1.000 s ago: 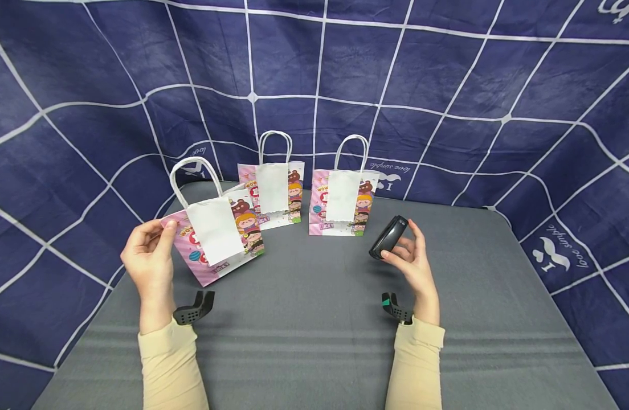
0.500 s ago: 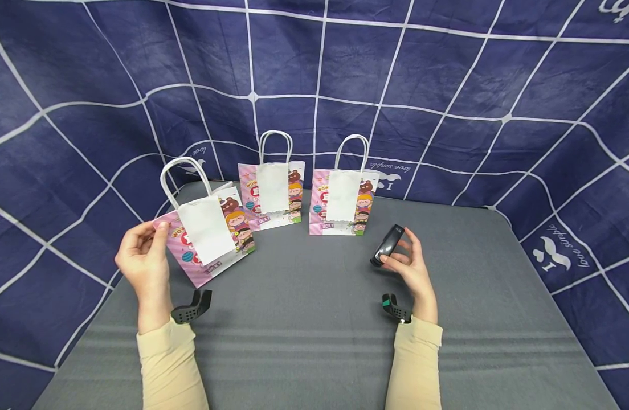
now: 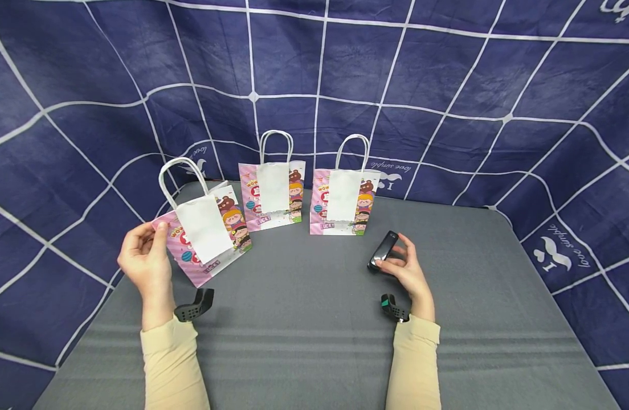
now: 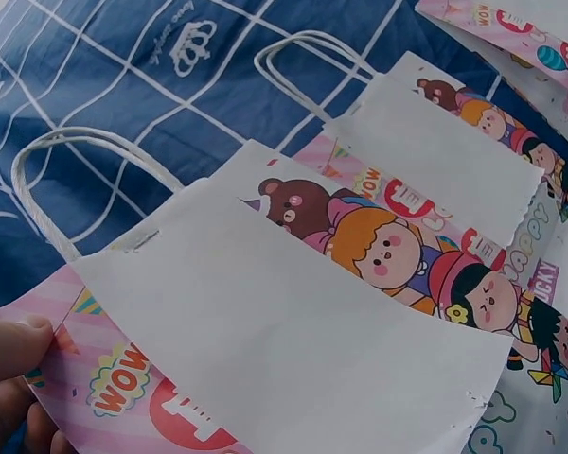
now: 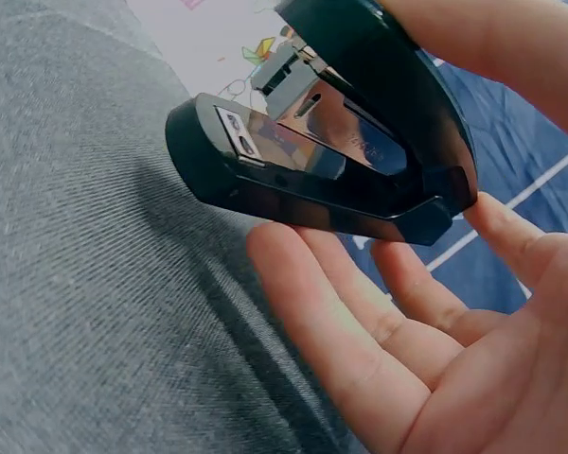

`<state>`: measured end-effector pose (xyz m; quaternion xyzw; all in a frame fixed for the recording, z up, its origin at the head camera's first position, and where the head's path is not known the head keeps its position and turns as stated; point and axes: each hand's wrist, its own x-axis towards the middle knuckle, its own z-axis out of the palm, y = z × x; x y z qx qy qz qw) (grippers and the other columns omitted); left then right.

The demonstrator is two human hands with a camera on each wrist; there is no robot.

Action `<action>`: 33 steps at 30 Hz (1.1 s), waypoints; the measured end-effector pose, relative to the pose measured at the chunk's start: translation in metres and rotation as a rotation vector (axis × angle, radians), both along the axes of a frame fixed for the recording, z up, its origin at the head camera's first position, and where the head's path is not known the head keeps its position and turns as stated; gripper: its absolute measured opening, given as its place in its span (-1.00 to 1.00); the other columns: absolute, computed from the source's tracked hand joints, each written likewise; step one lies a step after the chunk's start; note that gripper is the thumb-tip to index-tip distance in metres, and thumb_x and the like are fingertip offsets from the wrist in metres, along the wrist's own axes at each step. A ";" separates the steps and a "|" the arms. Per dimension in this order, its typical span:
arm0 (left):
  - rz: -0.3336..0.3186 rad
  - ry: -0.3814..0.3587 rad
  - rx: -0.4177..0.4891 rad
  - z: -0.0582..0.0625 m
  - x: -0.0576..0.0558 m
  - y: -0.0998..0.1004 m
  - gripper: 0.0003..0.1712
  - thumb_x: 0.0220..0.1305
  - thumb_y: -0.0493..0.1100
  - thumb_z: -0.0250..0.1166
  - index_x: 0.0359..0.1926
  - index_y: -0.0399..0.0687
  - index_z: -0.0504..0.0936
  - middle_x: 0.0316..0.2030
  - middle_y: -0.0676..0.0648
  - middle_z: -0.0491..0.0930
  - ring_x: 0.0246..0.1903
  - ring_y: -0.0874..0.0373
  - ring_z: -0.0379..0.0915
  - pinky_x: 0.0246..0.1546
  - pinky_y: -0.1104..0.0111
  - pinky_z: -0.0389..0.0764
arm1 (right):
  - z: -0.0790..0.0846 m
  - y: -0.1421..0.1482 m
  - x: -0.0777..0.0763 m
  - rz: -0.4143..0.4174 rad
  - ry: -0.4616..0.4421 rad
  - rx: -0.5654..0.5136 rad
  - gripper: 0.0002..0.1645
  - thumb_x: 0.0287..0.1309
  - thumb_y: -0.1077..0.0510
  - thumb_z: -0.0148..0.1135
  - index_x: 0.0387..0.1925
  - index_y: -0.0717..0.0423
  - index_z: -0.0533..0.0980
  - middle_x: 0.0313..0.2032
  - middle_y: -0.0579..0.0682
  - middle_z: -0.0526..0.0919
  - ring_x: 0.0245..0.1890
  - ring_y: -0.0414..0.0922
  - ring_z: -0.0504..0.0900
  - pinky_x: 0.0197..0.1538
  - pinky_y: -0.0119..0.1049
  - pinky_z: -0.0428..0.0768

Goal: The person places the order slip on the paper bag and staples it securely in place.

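Observation:
My left hand [image 3: 146, 259] pinches the left edge of a pink-and-white paper gift bag [image 3: 183, 242], which leans on the grey surface. A blank white sheet [image 4: 284, 303] covers much of its front, below a white twisted handle [image 4: 85, 142]. What looks like a staple [image 4: 142, 243] shows near the sheet's top corner in the left wrist view. To the right, my right hand [image 3: 409, 276] holds a black stapler [image 3: 383, 250] between thumb and fingers, low over the surface. In the right wrist view its arms stand apart with nothing between them.
Two similar bags, one in the middle [image 3: 296, 191] and one to its right [image 3: 319, 210], stand upright at the back, each with a white sheet on its front. Behind them hangs a blue cloth [image 3: 448, 74] with white lines. Grey fabric [image 3: 304, 319] covers the table.
My left hand has shifted the held bag left, away from the middle bag. My right hand has come down and slightly left with the stapler, which has turned a little.

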<state>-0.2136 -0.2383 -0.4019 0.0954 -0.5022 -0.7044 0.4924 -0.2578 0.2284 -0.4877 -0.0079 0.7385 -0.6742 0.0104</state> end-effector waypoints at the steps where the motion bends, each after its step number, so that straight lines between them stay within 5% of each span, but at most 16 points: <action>1: 0.002 -0.002 0.000 0.000 0.000 0.000 -0.85 0.02 -0.49 0.34 -0.32 -0.50 0.62 -0.52 -0.02 0.58 -0.48 0.23 0.46 -0.32 0.47 0.42 | 0.001 -0.001 0.000 -0.007 -0.018 0.018 0.19 -0.04 0.25 0.40 0.44 0.00 -0.19 0.26 0.35 0.06 -0.16 -0.15 0.53 -0.22 -0.30 0.62; 8: 0.010 -0.011 0.002 0.000 -0.001 0.002 -0.82 0.01 -0.48 0.36 -0.30 -0.49 0.62 -0.50 -0.03 0.58 -0.47 0.22 0.46 -0.31 0.47 0.43 | -0.002 -0.001 -0.003 -0.023 -0.104 0.088 0.17 0.01 0.29 0.36 0.45 -0.09 -0.19 0.27 0.28 0.09 -0.07 -0.07 0.50 -0.16 -0.36 0.57; 19: 0.052 -0.030 -0.004 -0.001 -0.004 0.002 -0.81 -0.02 -0.48 0.37 -0.29 -0.38 0.67 -0.47 -0.03 0.60 -0.45 0.21 0.45 -0.33 0.47 0.43 | -0.003 0.003 -0.005 -0.021 -0.128 0.140 0.12 0.05 0.17 0.35 0.46 -0.07 -0.15 0.34 0.28 0.08 0.25 0.15 0.23 0.17 0.05 0.33; 33: 0.052 -0.077 -0.023 0.001 -0.002 0.004 -0.73 0.06 -0.47 0.29 -0.14 -0.39 0.64 -0.29 -0.05 0.64 -0.27 0.16 0.51 -0.17 0.44 0.46 | -0.007 -0.001 -0.008 -0.041 -0.128 0.201 0.03 0.16 0.09 0.26 0.45 0.08 -0.18 0.38 0.22 0.08 0.30 0.08 0.18 0.07 -0.10 0.45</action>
